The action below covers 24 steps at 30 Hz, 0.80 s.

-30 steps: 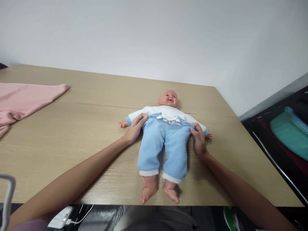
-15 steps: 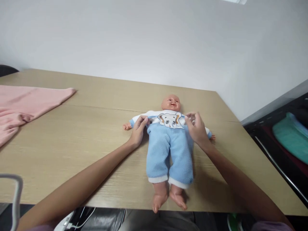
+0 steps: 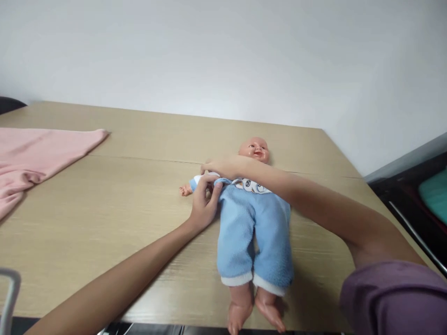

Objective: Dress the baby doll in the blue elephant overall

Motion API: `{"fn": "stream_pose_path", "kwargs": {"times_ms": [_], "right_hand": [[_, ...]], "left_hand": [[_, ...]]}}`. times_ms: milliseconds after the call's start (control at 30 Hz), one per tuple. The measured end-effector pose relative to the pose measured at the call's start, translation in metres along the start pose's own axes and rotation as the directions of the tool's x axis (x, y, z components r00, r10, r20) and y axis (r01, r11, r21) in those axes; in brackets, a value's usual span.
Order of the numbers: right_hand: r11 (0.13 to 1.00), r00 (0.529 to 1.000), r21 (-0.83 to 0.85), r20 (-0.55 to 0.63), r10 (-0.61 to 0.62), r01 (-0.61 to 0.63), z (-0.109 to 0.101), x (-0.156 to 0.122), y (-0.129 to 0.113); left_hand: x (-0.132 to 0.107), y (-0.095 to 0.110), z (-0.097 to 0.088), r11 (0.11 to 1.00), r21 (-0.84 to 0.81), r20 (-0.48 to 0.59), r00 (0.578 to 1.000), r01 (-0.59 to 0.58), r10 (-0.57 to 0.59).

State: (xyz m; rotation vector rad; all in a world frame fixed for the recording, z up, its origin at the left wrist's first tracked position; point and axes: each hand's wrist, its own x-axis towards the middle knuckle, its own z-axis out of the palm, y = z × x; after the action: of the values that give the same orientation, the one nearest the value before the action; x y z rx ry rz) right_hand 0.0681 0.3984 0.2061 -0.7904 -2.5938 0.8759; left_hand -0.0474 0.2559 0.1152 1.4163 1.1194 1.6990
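A baby doll [image 3: 254,150] lies face up on a wooden table [image 3: 104,209], dressed in a white top and blue fleece trousers [image 3: 253,232]. My left hand [image 3: 204,202] pinches the trouser waistband at the doll's left-in-view side, beside its small arm. My right hand [image 3: 220,166] reaches across the doll's chest to the same side, fingers curled on the fabric just above my left hand. My right forearm hides most of the picture on the doll's top. The doll's bare feet hang at the table's front edge.
A pink cloth [image 3: 38,153] lies at the table's far left. A dark shelf with a teal cloth [image 3: 435,195] stands to the right of the table. A white wall rises behind. A grey curved bar [image 3: 9,298] shows at the bottom left.
My right hand left the doll's right side and crossed over its chest to the left side. My left hand kept its place at the waistband. The doll sits a little nearer.
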Motion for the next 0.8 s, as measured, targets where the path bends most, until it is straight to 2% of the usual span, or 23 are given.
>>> {"fn": "stream_pose_path", "kwargs": {"times_ms": [100, 133, 167, 233, 333, 400, 467, 567, 633, 700, 800], "right_hand": [[0.968, 0.981, -0.234, 0.185, -0.048, 0.091, 0.002, -0.004, -0.003], [0.949, 0.979, -0.291, 0.19, -0.07, 0.124, -0.001, -0.009, -0.004], [0.937, 0.982, -0.318, 0.162, -0.098, 0.146, -0.005, -0.014, -0.004], [0.951, 0.988, -0.269, 0.02, -0.153, 0.153, -0.014, -0.027, -0.002], [0.986, 0.971, -0.049, -0.173, -0.164, 0.157, -0.023, -0.049, 0.004], [0.981, 0.966, 0.096, -0.215, -0.143, 0.167, -0.024, -0.061, 0.01], [0.971, 0.967, 0.173, -0.221, -0.127, 0.167, -0.023, -0.071, 0.014], [0.973, 0.957, 0.154, -0.261, -0.126, 0.17, -0.018, -0.077, 0.017], [0.981, 0.954, 0.098, -0.265, -0.138, 0.169, -0.016, -0.076, 0.015], [0.984, 0.96, 0.045, -0.229, -0.159, 0.174, -0.015, -0.076, 0.012], [0.983, 0.964, 0.008, -0.2, -0.176, 0.181, -0.017, -0.081, 0.004]], "left_hand": [[-0.002, -0.002, 0.0, 1.0, -0.005, 0.007, 1.0, 0.004, -0.004], [-0.002, -0.003, -0.001, 1.0, -0.008, 0.017, 1.0, 0.012, -0.012], [-0.003, -0.004, -0.001, 1.0, -0.011, 0.026, 0.999, 0.022, -0.022], [-0.004, -0.004, -0.002, 1.0, -0.006, 0.035, 0.999, 0.031, -0.031], [-0.004, -0.005, -0.005, 0.993, 0.089, 0.037, 0.996, -0.082, 0.079], [-0.003, -0.009, -0.007, 0.957, 0.192, 0.021, 0.976, -0.218, 0.218], [-0.002, -0.015, -0.009, 0.904, 0.268, 0.004, 0.939, -0.333, 0.344], [-0.004, -0.024, -0.01, 0.835, 0.287, 0.033, 0.876, -0.469, 0.481], [-0.006, -0.025, -0.008, 0.813, 0.237, 0.043, 0.842, -0.532, 0.538], [-0.008, -0.021, -0.003, 0.846, 0.143, 0.014, 0.856, -0.514, 0.517], [-0.01, -0.01, 0.005, 0.94, -0.002, -0.085, 0.937, -0.341, 0.34]]}}
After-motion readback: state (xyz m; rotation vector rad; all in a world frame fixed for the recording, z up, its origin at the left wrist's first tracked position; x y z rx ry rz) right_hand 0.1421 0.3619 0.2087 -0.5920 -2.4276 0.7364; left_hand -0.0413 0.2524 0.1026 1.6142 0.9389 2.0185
